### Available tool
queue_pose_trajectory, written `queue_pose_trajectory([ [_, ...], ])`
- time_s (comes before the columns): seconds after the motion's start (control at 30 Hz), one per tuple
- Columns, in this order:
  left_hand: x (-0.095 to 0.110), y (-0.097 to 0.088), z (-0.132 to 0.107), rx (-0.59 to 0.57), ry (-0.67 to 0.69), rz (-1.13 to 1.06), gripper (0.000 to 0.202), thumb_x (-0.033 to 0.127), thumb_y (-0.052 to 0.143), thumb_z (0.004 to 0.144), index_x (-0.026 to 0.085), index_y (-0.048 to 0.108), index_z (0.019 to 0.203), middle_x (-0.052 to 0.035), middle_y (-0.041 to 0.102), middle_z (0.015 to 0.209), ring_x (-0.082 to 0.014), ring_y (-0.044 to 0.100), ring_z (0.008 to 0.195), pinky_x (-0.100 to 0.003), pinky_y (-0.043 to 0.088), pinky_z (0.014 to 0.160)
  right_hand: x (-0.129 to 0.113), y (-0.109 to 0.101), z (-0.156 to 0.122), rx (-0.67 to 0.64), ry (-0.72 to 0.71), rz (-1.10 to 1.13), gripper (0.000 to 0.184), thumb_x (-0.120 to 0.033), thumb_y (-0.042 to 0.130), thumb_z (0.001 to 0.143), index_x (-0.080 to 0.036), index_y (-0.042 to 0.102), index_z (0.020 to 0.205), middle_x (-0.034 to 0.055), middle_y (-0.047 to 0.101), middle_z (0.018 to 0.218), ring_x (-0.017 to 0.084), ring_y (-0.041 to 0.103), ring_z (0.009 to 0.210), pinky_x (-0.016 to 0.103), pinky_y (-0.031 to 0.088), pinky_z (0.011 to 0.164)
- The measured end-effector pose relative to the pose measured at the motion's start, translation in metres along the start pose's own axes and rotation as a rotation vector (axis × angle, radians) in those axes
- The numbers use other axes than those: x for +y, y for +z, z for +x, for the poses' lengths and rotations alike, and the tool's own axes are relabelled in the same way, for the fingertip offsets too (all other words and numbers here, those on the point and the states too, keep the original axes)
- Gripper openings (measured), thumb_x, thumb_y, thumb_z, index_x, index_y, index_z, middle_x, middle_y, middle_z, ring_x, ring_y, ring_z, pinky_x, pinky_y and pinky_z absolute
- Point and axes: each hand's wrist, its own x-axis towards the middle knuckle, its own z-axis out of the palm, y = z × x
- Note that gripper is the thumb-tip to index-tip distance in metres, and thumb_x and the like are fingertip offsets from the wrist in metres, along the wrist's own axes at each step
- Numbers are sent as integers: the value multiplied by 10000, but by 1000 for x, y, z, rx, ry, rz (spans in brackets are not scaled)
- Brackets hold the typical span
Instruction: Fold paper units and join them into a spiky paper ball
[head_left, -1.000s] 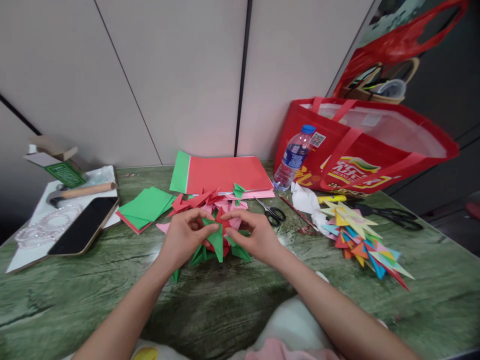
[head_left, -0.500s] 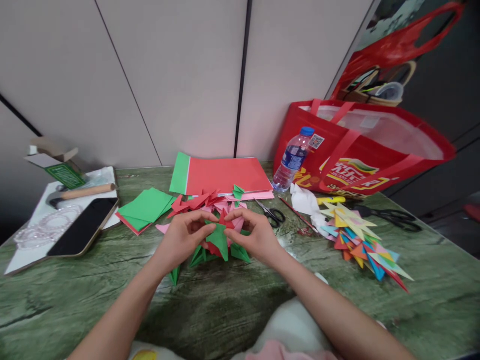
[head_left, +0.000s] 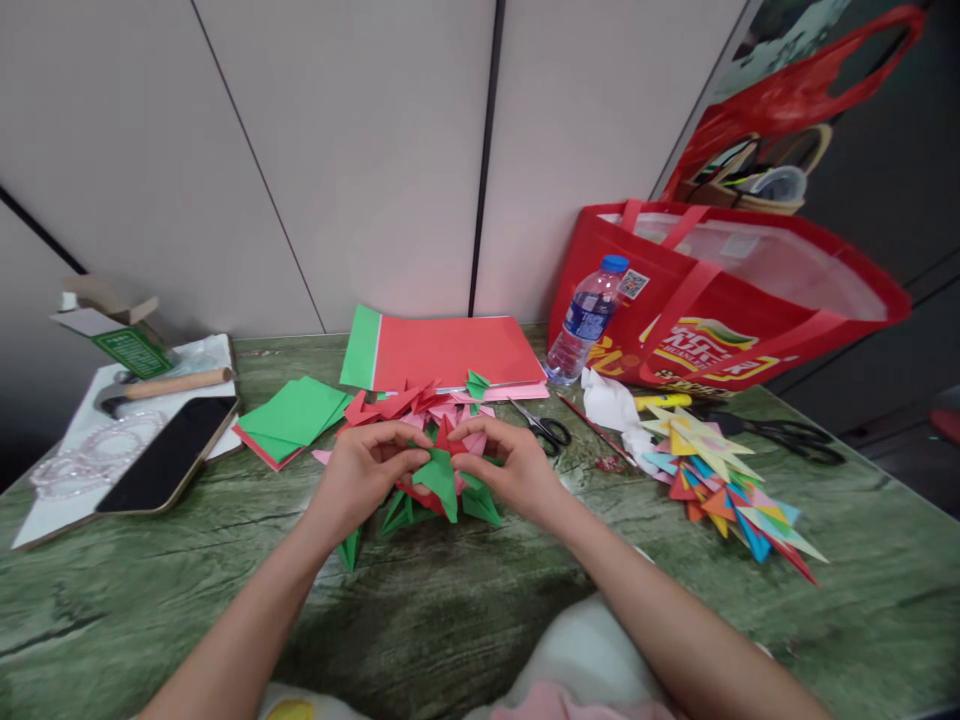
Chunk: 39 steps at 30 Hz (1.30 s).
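Note:
My left hand (head_left: 365, 478) and my right hand (head_left: 504, 470) meet over a heap of folded red, pink and green paper triangles (head_left: 420, 410). Both pinch a green folded paper triangle (head_left: 440, 482) from either side, its point hanging down towards me. A red folded piece shows just above it between my fingers. More green triangles (head_left: 397, 512) lie under and in front of my hands on the green marbled table (head_left: 450, 610).
Flat red and green sheets (head_left: 442, 348) and green squares (head_left: 294, 410) lie behind the heap. Small scissors (head_left: 546, 428), a water bottle (head_left: 589, 318), a red bag (head_left: 720, 300), a multicoloured triangle pile (head_left: 720, 480) and black scissors (head_left: 787, 432) are right. A phone (head_left: 169, 455) and hammer (head_left: 161, 385) are left.
My hands have dropped slightly and closed in on the green triangle. The piece has turned a little between my fingers. Nothing else on the table has moved.

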Motion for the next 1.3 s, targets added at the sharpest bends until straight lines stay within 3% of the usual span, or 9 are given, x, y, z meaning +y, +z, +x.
queue_pose_trajectory([
  [0.27,-2,-3,-1,-74,-8,7,170,276,711,629,138,637,693,2,617,657,-144,605,610,-311,592,570,0,-3,1,39,-30,-58,151,-199,659,720,-208,622,867,10,666,854,147,582,724,268,446,686],
  [0.7,-2,-2,0,-89,-13,-15,156,237,703,644,136,626,735,19,612,667,-132,616,595,-281,589,554,4,-3,0,36,-77,-92,155,-180,641,725,-196,613,877,2,663,820,130,575,662,254,440,663],
  [1.0,-5,-6,2,-97,16,48,137,170,684,635,139,677,768,-8,661,648,-134,622,562,-259,565,548,2,-3,0,3,-33,-90,148,-165,629,737,-195,599,879,-16,638,687,127,564,592,258,441,640],
  [1.3,-11,-8,4,-125,35,77,87,192,663,662,151,595,698,17,602,625,-129,604,571,-259,545,562,4,-3,0,23,-77,-130,149,-172,629,732,-199,607,877,1,660,834,117,558,623,249,435,645],
])
